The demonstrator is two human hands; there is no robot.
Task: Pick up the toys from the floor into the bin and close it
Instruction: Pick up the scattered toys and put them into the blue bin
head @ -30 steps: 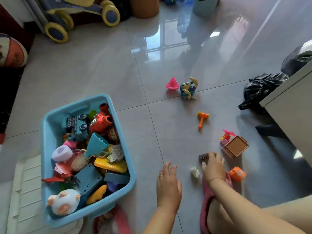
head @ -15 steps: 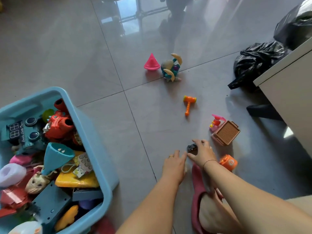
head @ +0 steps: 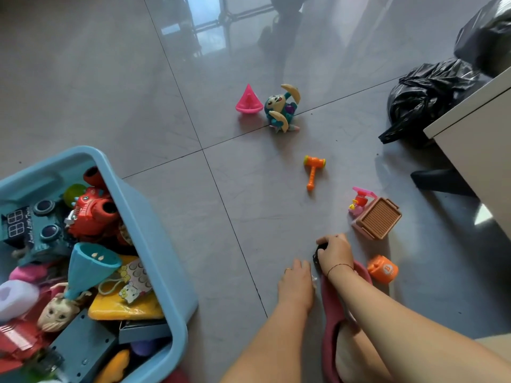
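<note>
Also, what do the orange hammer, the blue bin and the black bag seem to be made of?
The orange hammer looks like hard moulded plastic: glossy, with ridges along the handle. The blue bin is probably rigid plastic, given the smooth, softly shiny rounded rim. The black bag appears to be thin plastic film, crumpled, with bright creases.

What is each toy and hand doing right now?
Bin, open, full of toys.
Hammer, lying on the floor.
Pink cone, upright on the floor.
Right hand, gripping a small black toy.
Left hand, down on the floor; grip unclear.
</note>
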